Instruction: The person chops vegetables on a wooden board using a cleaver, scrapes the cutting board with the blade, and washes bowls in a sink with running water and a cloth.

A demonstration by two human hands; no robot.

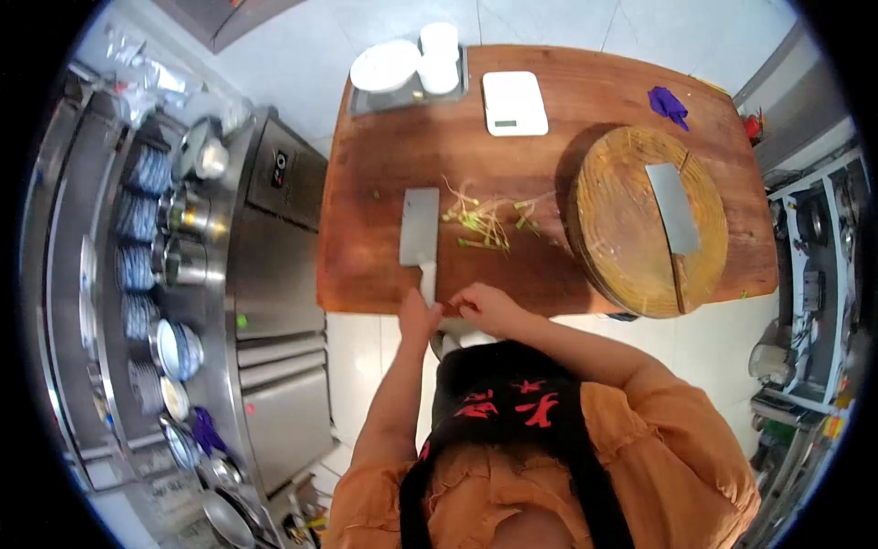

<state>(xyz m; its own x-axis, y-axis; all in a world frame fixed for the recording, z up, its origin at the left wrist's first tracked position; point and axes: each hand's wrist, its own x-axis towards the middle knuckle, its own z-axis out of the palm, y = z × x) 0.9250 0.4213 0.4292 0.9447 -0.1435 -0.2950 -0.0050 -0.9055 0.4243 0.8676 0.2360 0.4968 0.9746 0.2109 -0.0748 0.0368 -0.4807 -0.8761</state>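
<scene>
A cleaver [420,226] with a wide steel blade and a pale handle lies flat on the wooden table, blade pointing away from me. My left hand [418,317] is at the table's front edge, its fingers and thumb around the lower end of that handle. Just to the right, my right hand [488,308] is closed with curled fingers; whatever they may hold is hidden. Thin green-and-white vegetable stems [483,221] lie scattered to the right of the blade.
On the right, a round chopping block [613,220] bears a second cleaver [673,209]. A white kitchen scale [514,102], a grey tray [400,99] with white dishes and a purple cloth [669,105] occupy the far side. Steel cabinets [279,274] stand left of the table [366,165].
</scene>
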